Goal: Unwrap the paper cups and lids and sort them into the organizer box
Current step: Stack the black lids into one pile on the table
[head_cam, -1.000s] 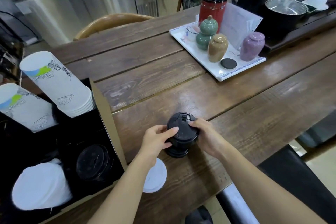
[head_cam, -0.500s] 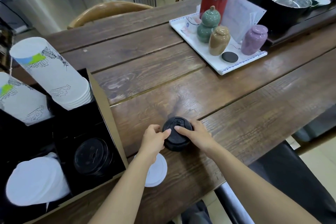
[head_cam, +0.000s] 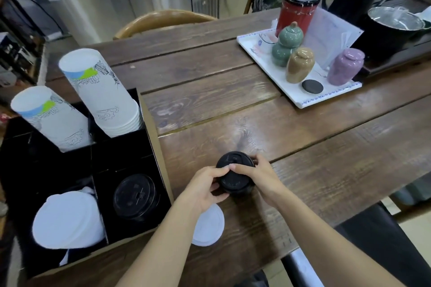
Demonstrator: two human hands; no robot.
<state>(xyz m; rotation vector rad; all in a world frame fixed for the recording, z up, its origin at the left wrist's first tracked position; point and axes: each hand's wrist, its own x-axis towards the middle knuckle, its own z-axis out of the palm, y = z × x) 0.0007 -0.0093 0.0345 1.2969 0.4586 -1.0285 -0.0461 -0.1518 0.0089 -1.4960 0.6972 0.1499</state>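
Note:
A short stack of black lids (head_cam: 235,176) stands on the wooden table near its front edge. My left hand (head_cam: 205,185) grips it from the left and my right hand (head_cam: 257,176) from the right, with fingertips meeting on its top. Beside my left wrist lies a white lid (head_cam: 208,226) flat on the table. The organizer box (head_cam: 154,137) at the left holds two tilted stacks of white paper cups (head_cam: 105,93) in the back compartments, black lids (head_cam: 136,197) in the front right one and white lids (head_cam: 67,219) in the front left one.
A white tray (head_cam: 300,98) with small ceramic jars and a red canister stands at the back right, with a dark pot and kettle behind it. A wooden chair back (head_cam: 163,20) rises beyond the table's far edge. A black seat is below the front right edge.
Both hands have closed further over the black lid stack, and my fingertips now meet on its top. The stack has stayed at about the same spot on the table.

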